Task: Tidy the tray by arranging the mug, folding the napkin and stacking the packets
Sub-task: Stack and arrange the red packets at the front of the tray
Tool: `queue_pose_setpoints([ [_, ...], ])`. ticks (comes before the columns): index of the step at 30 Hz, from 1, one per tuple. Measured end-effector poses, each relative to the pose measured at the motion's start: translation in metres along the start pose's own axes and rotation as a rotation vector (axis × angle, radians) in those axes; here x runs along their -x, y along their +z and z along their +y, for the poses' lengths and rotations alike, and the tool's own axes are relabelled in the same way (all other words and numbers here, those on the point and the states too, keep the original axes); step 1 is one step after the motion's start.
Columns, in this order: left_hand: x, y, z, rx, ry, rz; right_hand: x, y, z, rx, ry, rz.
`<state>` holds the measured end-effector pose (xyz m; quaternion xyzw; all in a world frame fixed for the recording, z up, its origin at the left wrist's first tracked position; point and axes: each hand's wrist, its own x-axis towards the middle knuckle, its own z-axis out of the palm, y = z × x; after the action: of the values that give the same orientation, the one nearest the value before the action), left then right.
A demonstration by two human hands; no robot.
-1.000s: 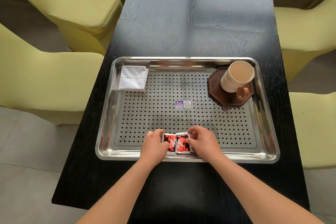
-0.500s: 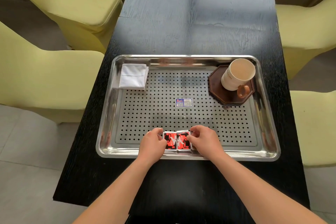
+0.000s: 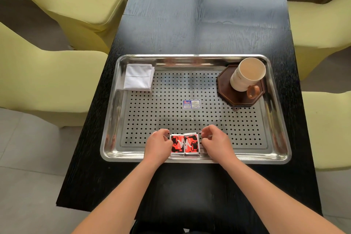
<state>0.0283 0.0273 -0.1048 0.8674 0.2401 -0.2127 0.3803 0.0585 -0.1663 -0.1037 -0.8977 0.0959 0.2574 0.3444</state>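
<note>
Packets (image 3: pixel 184 144) sit side by side (at the near rim of the tray (image 3: pixel 190 159)), their outer edges pinched by the curled left hand (image 3: pixel 158 145) and right hand (image 3: pixel 216 143).

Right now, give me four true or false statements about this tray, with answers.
1. The mug stands on the dark coaster in the far right corner of the tray. True.
2. The napkin lies spread open in the middle. False: it is folded, in the far left corner.
3. The left hand and right hand both hold the red packets. True.
4. The packets lie beside the napkin. False: they are at the near rim.
</note>
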Motion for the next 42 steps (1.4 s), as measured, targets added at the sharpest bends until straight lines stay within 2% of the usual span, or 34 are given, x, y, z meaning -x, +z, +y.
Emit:
queue_pose_setpoints([
  [10,0.005,0.003,0.004,0.023,-0.003,0.029,0.002,0.003,-0.001,-0.045,0.001,-0.009],
  [16,0.008,0.003,-0.001,0.007,0.000,-0.010,0.013,0.005,0.007,0.037,-0.036,-0.027],
  [42,0.009,-0.001,-0.001,0.021,0.016,-0.005,0.007,0.004,0.000,0.045,-0.021,-0.034],
])
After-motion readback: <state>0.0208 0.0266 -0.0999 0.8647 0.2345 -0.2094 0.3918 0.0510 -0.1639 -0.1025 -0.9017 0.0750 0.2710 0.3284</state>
